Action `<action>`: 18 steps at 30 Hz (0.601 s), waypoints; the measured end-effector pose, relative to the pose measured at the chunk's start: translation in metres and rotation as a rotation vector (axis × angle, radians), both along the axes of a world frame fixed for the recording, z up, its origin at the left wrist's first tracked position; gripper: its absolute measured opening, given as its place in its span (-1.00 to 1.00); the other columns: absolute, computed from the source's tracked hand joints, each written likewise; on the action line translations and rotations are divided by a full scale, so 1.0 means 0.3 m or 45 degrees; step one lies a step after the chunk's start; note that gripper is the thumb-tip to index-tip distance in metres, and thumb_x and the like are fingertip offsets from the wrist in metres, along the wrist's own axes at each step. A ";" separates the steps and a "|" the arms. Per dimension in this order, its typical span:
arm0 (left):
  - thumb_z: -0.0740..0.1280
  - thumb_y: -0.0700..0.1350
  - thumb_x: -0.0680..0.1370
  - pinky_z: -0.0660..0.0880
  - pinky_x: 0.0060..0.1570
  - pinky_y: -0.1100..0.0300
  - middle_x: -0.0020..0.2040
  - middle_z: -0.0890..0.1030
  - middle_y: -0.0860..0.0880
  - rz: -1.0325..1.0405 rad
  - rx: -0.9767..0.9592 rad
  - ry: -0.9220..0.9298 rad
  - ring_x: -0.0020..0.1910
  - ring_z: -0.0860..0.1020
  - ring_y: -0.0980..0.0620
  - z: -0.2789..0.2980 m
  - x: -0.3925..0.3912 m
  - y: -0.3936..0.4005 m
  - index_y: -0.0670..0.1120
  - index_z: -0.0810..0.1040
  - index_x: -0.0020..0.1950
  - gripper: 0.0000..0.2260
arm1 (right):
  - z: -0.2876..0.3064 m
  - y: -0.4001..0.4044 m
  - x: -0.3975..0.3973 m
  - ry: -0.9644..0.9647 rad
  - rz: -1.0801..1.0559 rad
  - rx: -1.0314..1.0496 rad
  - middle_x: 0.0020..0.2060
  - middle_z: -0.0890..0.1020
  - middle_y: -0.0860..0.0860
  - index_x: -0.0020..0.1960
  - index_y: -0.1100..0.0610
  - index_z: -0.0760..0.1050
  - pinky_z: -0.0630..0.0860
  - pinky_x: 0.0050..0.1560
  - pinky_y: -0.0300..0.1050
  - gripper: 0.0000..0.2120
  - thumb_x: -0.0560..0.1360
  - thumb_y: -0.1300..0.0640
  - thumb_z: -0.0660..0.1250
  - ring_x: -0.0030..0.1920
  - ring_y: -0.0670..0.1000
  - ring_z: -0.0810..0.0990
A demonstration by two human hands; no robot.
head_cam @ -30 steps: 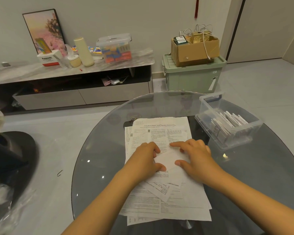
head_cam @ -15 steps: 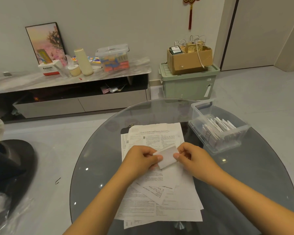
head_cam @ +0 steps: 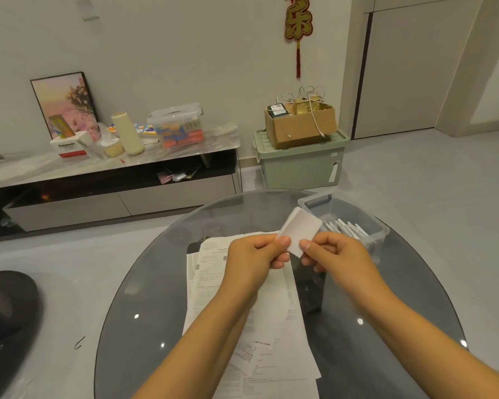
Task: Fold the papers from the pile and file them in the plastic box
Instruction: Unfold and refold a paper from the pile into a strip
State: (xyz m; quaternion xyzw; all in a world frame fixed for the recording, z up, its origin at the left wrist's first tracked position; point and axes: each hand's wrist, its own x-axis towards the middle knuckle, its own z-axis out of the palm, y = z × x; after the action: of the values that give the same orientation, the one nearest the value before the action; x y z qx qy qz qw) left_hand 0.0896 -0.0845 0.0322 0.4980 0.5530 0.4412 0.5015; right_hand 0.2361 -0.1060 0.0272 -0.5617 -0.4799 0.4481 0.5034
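- White folded paper is up off the table, pinched at its lower corners by my left hand and right hand.
- Clear box sits just right of it, already holding a row of folded slips.
- Pile still looks thick, so I'd say plenty left to fold.

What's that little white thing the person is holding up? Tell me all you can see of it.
The folded paper is a small white packet, several layers thick along its upper left edge, blank on the side facing the camera. It is raised above the glass table, tilted, between the paper pile and the plastic box. The left hand pinches its lower left corner and the right hand pinches its lower edge.
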 end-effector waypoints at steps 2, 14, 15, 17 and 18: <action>0.39 -0.08 0.51 0.58 -0.11 0.26 -0.28 0.67 -0.02 -0.030 0.004 -0.065 -0.28 0.61 0.10 0.011 0.027 0.013 -0.08 0.66 0.01 -0.86 | 0.014 0.011 0.017 -0.018 -0.071 0.027 -0.36 0.68 0.04 -0.14 0.17 0.59 0.51 -0.29 -0.29 -0.88 0.46 0.11 0.39 -0.36 -0.12 0.58; 0.26 -0.08 0.59 0.45 0.01 0.37 0.08 0.62 0.06 -0.302 0.468 0.545 0.02 0.53 0.17 0.015 0.261 0.161 -0.01 0.60 0.18 -0.79 | 0.075 0.108 0.266 -0.635 -0.585 0.376 -0.32 0.56 -0.10 -0.12 0.10 0.57 0.38 -0.28 -0.40 -1.00 0.47 0.17 0.38 -0.29 -0.19 0.52; 0.23 -0.10 0.59 0.42 0.14 0.27 0.12 0.61 0.07 -0.358 0.558 0.678 0.09 0.50 0.15 0.008 0.265 0.174 0.01 0.60 0.18 -0.77 | 0.072 0.113 0.272 -0.699 -0.585 0.373 -0.33 0.55 -0.08 -0.12 0.11 0.57 0.38 -0.29 -0.35 -0.99 0.47 0.18 0.38 -0.31 -0.18 0.51; 0.16 -0.09 0.58 0.17 0.32 0.11 0.20 0.57 0.09 -0.529 0.712 0.968 0.24 0.41 0.09 0.000 0.295 0.206 0.03 0.57 0.22 -0.72 | 0.060 0.129 0.296 -0.796 -0.582 0.330 -0.34 0.56 -0.04 -0.13 0.16 0.59 0.41 -0.25 -0.22 -0.96 0.46 0.19 0.38 -0.32 -0.08 0.52; 0.10 -0.07 0.57 0.08 0.31 0.12 0.24 0.55 0.08 -0.631 0.771 1.079 0.27 0.37 0.08 0.000 0.314 0.220 0.03 0.55 0.24 -0.67 | 0.055 0.138 0.308 -0.837 -0.580 0.301 -0.34 0.57 -0.03 -0.13 0.16 0.60 0.42 -0.23 -0.20 -0.95 0.46 0.20 0.38 -0.30 -0.03 0.53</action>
State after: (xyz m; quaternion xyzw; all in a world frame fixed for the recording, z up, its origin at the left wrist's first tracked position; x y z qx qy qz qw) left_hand 0.1838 -0.0185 0.0322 0.8673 0.4216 0.2110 0.1595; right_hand 0.3286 -0.0646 0.0436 -0.7050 -0.5265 0.0640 0.4707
